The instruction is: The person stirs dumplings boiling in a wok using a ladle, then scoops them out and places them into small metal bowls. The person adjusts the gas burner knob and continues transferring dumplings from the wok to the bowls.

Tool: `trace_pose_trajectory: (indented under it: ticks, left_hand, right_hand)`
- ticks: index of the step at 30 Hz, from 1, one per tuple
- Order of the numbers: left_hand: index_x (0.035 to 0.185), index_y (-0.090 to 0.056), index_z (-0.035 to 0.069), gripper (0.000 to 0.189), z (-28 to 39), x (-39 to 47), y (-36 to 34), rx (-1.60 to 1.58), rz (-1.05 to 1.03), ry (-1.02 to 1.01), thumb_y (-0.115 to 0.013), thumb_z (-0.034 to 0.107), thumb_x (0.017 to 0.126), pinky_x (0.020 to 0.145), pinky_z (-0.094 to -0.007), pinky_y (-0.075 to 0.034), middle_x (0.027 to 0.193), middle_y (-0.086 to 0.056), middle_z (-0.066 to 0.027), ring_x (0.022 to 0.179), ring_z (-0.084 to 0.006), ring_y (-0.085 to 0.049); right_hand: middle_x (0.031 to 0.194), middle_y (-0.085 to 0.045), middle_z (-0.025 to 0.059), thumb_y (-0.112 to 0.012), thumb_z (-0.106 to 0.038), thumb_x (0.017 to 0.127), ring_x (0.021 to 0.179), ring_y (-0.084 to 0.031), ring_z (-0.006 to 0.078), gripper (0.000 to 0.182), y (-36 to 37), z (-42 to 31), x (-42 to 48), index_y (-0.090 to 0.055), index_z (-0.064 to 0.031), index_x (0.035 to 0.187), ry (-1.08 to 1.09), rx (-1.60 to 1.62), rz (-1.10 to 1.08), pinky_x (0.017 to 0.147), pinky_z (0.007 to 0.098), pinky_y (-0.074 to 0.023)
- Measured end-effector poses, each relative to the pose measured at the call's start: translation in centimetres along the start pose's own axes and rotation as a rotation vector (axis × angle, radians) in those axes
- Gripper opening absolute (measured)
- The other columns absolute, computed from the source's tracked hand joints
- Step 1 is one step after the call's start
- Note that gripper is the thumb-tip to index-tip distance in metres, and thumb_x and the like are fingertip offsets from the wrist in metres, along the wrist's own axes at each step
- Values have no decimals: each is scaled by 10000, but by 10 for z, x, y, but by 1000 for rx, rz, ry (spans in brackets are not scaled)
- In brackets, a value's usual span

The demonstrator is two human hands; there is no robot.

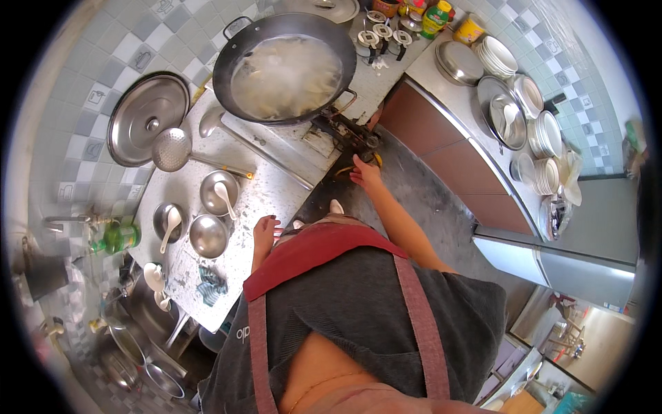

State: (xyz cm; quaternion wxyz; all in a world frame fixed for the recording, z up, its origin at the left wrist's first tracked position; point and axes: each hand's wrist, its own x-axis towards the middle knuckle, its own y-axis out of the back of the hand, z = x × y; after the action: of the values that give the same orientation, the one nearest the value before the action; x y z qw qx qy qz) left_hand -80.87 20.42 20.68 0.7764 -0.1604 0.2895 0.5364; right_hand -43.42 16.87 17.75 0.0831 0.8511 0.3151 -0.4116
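A large black wok with two loop handles holds steaming, cloudy liquid with pale pieces in it. My right hand is below the wok, close beside the burner valve and a yellow hose; whether the fingers touch either cannot be told. My left hand hovers by the counter's edge, fingers slightly curled, with nothing seen in it. On the counter, a perforated skimmer and a long-handled steel ladle lie between the wok and several steel bowls. White spoons rest in two bowls.
A steel lid leans on the tiled wall. A striped cloth lies at the counter's near end, beside the sink area. Stacked plates, a lidded steel pan and other dishes line the right counter. Seasoning jars stand behind the wok's right side.
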Motion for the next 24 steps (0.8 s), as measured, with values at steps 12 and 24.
trace_pose_trajectory:
  ticks: [12,24]
  left_hand:
    - [1215,-527,-34,403,-7,-10,0,-37,71,-3,-527,237,916,596,-288,-519,1033,-657,-140,800,-197,-669]
    - [1205,-533,-35,386,-18,-12,3,-46,108,-25,-518,226,921,557,-268,-513,1006,-662,-125,759,-189,-669]
  right_hand:
    - [766,-594,73,-826,-397,722,579,-611,201,471,0,-3,6,-604,-30,916,25,-44,51,496,322,-526]
    - [765,-583,81,-840,-414,702,606,-617,220,524,-4,-8,0,-595,-10,928,-7,-63,33,500,348,-537]
